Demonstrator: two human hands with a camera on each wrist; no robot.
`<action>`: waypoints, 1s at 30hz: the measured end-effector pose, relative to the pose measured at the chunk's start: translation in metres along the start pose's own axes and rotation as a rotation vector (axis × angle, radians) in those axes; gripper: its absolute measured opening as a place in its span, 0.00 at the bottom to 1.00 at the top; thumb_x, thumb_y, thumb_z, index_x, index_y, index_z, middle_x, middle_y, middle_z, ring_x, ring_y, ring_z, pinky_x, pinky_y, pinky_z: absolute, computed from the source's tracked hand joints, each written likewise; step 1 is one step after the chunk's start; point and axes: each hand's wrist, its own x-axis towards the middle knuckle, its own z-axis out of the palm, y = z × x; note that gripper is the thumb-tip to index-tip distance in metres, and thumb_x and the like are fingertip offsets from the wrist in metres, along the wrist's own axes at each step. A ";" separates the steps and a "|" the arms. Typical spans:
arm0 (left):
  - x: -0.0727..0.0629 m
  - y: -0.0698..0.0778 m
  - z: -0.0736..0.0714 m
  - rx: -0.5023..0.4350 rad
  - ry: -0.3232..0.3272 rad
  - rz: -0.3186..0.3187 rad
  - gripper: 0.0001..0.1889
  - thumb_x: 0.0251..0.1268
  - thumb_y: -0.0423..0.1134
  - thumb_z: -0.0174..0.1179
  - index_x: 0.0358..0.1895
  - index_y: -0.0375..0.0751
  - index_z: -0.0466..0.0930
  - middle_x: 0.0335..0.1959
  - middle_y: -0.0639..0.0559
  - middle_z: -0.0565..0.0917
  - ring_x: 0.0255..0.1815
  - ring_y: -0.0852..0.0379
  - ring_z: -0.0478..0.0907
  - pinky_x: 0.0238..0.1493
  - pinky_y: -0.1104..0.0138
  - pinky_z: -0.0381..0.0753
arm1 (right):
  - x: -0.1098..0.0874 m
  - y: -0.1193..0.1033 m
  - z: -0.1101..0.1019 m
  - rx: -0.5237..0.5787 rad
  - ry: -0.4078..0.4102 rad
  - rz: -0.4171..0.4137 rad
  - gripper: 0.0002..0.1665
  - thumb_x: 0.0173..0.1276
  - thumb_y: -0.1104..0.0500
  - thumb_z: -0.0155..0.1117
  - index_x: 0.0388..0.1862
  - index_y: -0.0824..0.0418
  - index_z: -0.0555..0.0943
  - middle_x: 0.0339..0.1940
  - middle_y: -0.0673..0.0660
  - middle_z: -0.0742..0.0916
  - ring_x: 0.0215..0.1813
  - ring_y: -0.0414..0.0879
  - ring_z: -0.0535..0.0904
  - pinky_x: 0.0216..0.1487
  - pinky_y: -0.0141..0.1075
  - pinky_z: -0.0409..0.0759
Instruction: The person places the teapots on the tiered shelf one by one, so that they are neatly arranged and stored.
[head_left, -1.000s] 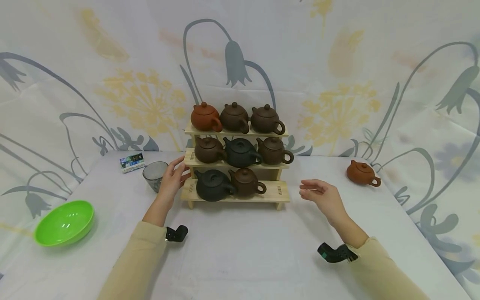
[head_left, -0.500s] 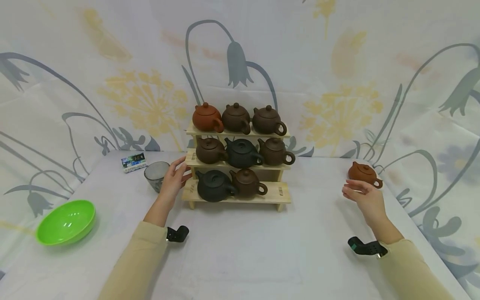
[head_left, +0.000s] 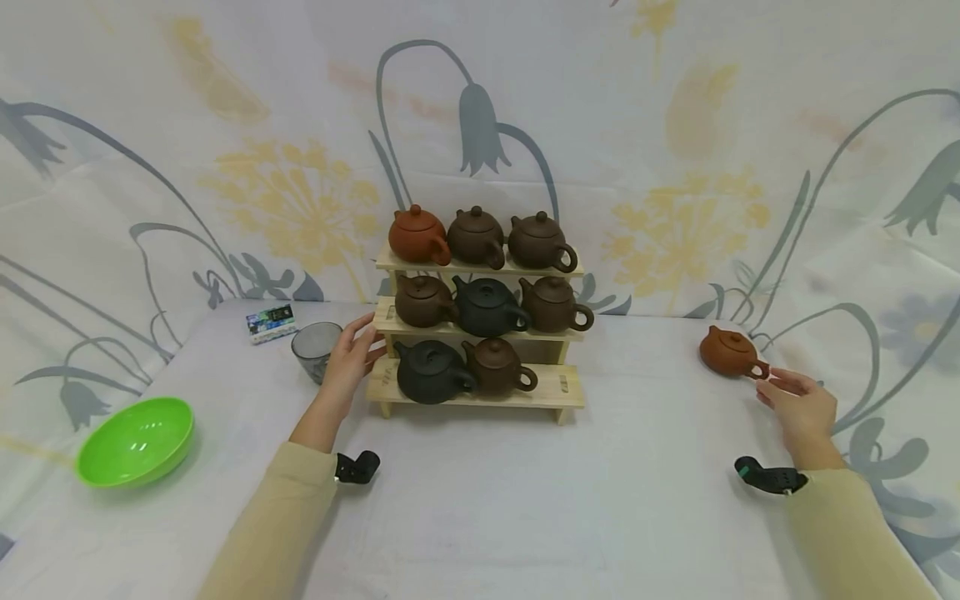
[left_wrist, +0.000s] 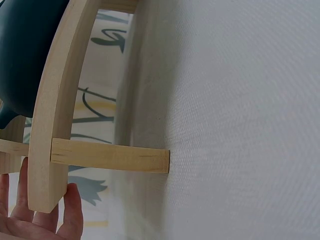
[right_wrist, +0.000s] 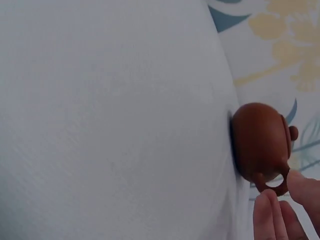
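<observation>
A small reddish-brown clay teapot (head_left: pixel 729 352) sits on the white cloth at the right, its handle toward my right hand (head_left: pixel 802 412). In the right wrist view, my thumb and fingertips pinch the teapot's ring handle (right_wrist: pixel 276 189) from both sides. My left hand (head_left: pixel 347 362) rests at the left end of a three-tier wooden stand (head_left: pixel 551 390). Seen from the left wrist, its rather straight fingers (left_wrist: pixel 73 210) touch the end of the wooden shelf (left_wrist: pixel 47 165). Several dark brown and black teapots and an orange-red teapot (head_left: pixel 417 235) fill most of the stand.
On the lowest shelf, bare wood shows right of the brown teapot (head_left: pixel 497 367). A grey glass cup (head_left: pixel 313 346) stands just left of my left hand. Farther left are a small patterned box (head_left: pixel 271 324) and a green bowl (head_left: pixel 137 442). A floral cloth hangs behind.
My right hand has moved rightward from beside the stand to the lone reddish-brown teapot and now pinches its handle. My left hand has stayed at the stand's left end.
</observation>
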 end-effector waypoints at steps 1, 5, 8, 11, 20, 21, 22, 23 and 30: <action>0.000 0.000 0.000 -0.001 -0.001 0.000 0.26 0.75 0.49 0.39 0.72 0.46 0.53 0.63 0.37 0.67 0.62 0.42 0.68 0.63 0.56 0.61 | 0.001 0.001 -0.002 -0.043 -0.001 0.006 0.18 0.62 0.68 0.62 0.51 0.62 0.73 0.28 0.44 0.76 0.21 0.30 0.78 0.27 0.25 0.78; 0.001 0.001 0.000 -0.004 -0.008 0.003 0.26 0.75 0.49 0.40 0.72 0.47 0.53 0.63 0.37 0.67 0.62 0.42 0.68 0.63 0.55 0.61 | 0.005 0.000 -0.005 -0.165 -0.084 -0.005 0.38 0.64 0.66 0.60 0.69 0.73 0.56 0.48 0.65 0.73 0.23 0.29 0.77 0.30 0.26 0.79; 0.001 0.001 0.000 -0.002 -0.009 0.004 0.26 0.76 0.49 0.39 0.72 0.47 0.52 0.63 0.37 0.67 0.62 0.42 0.68 0.64 0.55 0.60 | 0.007 -0.003 -0.003 -0.244 -0.157 -0.027 0.43 0.66 0.62 0.58 0.70 0.76 0.47 0.58 0.74 0.64 0.25 0.28 0.75 0.32 0.27 0.79; 0.001 0.002 0.000 -0.005 -0.008 0.000 0.26 0.75 0.49 0.39 0.72 0.47 0.53 0.63 0.37 0.67 0.62 0.42 0.68 0.64 0.55 0.60 | 0.008 -0.006 0.000 -0.309 -0.164 -0.018 0.40 0.66 0.59 0.59 0.67 0.78 0.53 0.51 0.70 0.71 0.24 0.29 0.75 0.31 0.27 0.79; 0.002 0.001 0.000 -0.010 -0.014 -0.001 0.26 0.75 0.49 0.40 0.72 0.47 0.53 0.63 0.38 0.67 0.62 0.42 0.68 0.64 0.55 0.60 | 0.007 -0.013 0.014 -0.295 -0.130 0.061 0.26 0.68 0.65 0.54 0.56 0.83 0.61 0.24 0.47 0.77 0.20 0.32 0.78 0.28 0.26 0.78; 0.002 0.001 0.000 -0.009 -0.015 -0.002 0.26 0.75 0.49 0.40 0.72 0.47 0.53 0.63 0.38 0.66 0.62 0.42 0.68 0.64 0.55 0.60 | 0.005 -0.014 0.016 -0.288 -0.122 0.063 0.24 0.68 0.66 0.54 0.55 0.84 0.62 0.28 0.52 0.77 0.19 0.32 0.78 0.27 0.27 0.78; 0.001 0.000 0.000 -0.007 -0.016 -0.004 0.26 0.75 0.49 0.40 0.72 0.47 0.53 0.63 0.38 0.66 0.62 0.42 0.68 0.64 0.55 0.60 | 0.004 -0.015 0.017 -0.282 -0.114 0.061 0.24 0.68 0.67 0.54 0.54 0.84 0.62 0.32 0.56 0.77 0.19 0.32 0.78 0.28 0.27 0.79; 0.001 0.000 0.000 -0.005 -0.016 -0.006 0.26 0.75 0.49 0.40 0.72 0.47 0.53 0.63 0.38 0.66 0.62 0.43 0.67 0.64 0.55 0.60 | 0.002 -0.015 0.019 -0.277 -0.115 0.055 0.24 0.68 0.67 0.53 0.54 0.84 0.62 0.37 0.61 0.76 0.19 0.32 0.78 0.29 0.28 0.79; -0.001 0.000 -0.002 -0.005 -0.013 0.000 0.26 0.75 0.49 0.40 0.72 0.47 0.53 0.63 0.38 0.67 0.62 0.43 0.67 0.63 0.55 0.61 | -0.003 -0.006 0.024 -0.186 -0.262 -0.060 0.25 0.66 0.64 0.60 0.53 0.81 0.66 0.43 0.62 0.77 0.26 0.33 0.82 0.37 0.31 0.80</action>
